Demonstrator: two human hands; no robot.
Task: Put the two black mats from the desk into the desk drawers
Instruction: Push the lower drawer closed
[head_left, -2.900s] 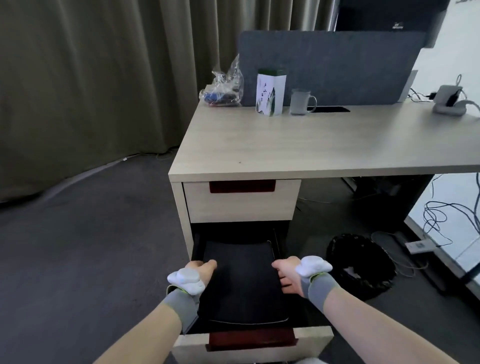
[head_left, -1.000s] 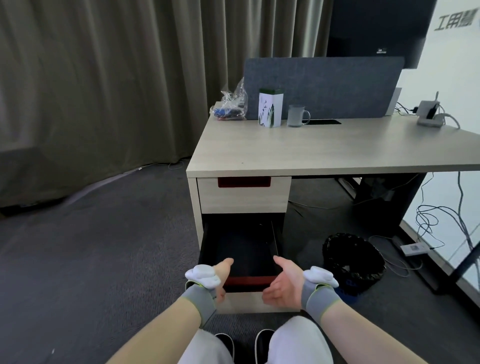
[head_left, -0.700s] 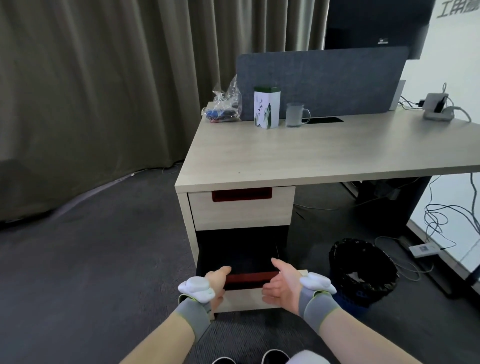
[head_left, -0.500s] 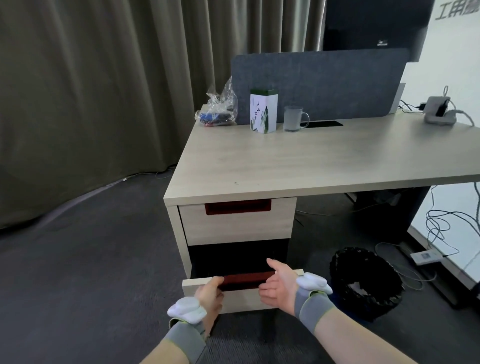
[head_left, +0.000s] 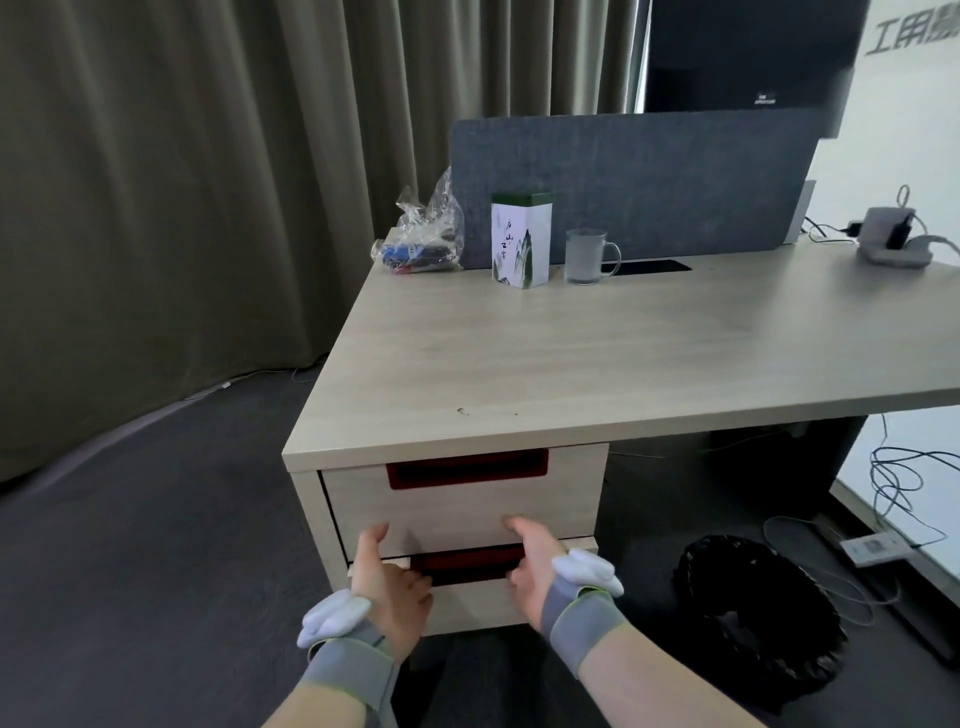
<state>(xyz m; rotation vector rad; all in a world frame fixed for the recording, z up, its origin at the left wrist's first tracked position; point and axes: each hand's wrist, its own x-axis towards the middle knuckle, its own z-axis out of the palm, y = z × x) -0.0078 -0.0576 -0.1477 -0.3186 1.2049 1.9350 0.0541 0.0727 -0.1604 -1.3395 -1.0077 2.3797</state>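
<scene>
Both hands rest flat on the front of the lower drawer (head_left: 470, 587), palms against the panel and fingers spread loosely rather than gripping. The left hand (head_left: 387, 590) sits at the left end of the drawer's red handle slot, thumb raised over the panel of the upper drawer (head_left: 462, 501). The right hand (head_left: 532, 569) sits at the slot's right end, thumb likewise up. Each wrist wears a grey band with a white pod. The lower drawer stands out only slightly from the desk (head_left: 597, 353) front; the upper one is flush. No black mat shows on the desk top or anywhere else. At the desk's back edge stand a tin (head_left: 521, 240), a mug (head_left: 587, 256) and a bag (head_left: 423, 234). A bin (head_left: 756, 618) sits on the floor right of the drawers.
</scene>
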